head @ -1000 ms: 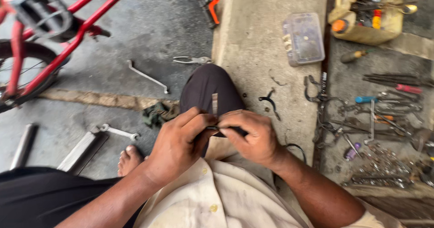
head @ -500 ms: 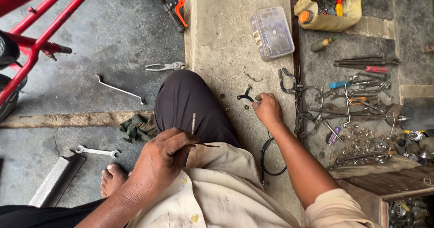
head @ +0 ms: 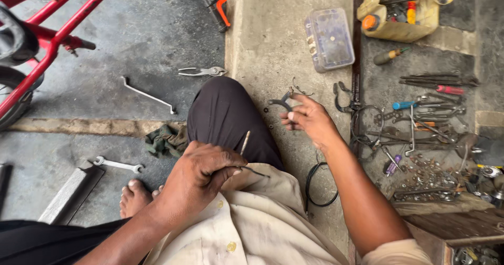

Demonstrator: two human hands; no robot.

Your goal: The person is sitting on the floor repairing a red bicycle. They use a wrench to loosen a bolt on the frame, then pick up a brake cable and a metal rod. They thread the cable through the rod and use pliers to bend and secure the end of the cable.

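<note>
Low in the middle of the frame, I see my left hand [head: 202,170] clamped on a thin metal rod [head: 244,141] and a dark wire [head: 255,171], resting on my knee. Half a second ago my right hand [head: 310,119] reached down to the concrete; now it has lifted, fingers closed around a small dark clip [head: 282,102] right of centre, so I judge the part fetched. A second back both hands were together at the knee; now they are well apart. Beyond, upper middle, lie pliers [head: 202,71] and a clear plastic box [head: 329,39].
</note>
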